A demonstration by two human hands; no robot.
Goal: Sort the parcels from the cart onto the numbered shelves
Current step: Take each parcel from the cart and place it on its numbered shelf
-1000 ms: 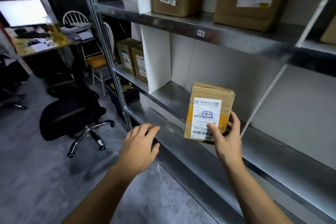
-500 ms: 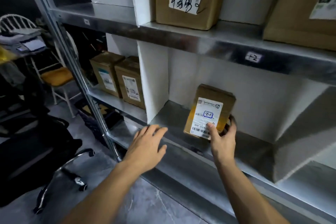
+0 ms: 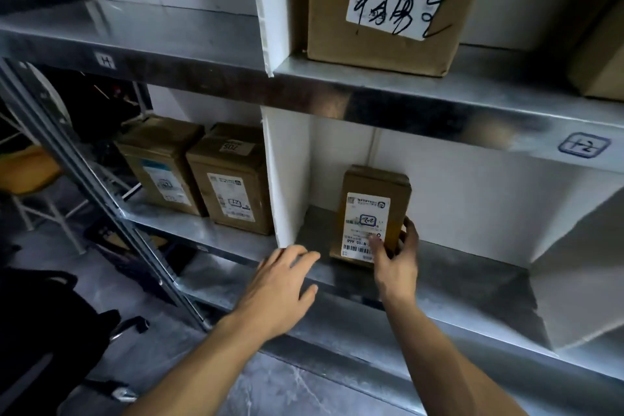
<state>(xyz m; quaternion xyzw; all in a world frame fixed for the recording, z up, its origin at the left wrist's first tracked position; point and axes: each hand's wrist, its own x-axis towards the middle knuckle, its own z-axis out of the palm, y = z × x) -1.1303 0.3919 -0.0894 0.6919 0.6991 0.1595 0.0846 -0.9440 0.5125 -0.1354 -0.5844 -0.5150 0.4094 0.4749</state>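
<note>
We judge the parcel [image 3: 371, 213] light and stiff, best held by its sides; right grip [image 3: 395, 260] grasps it, left grip [image 3: 280, 287] released.

Parcel [image 3: 371, 216]: brown cardboard; white label, black barcode, blue stamp. Shelf [image 3: 456, 280]: grey metal. Divider [image 3: 287, 179]: white. Upper box [image 3: 337, 17]: tan; white label, black handwriting. Shelf tag [image 3: 584, 144]: white, blue ink. Floor [image 3: 277, 388]: grey, pale veins.
</note>
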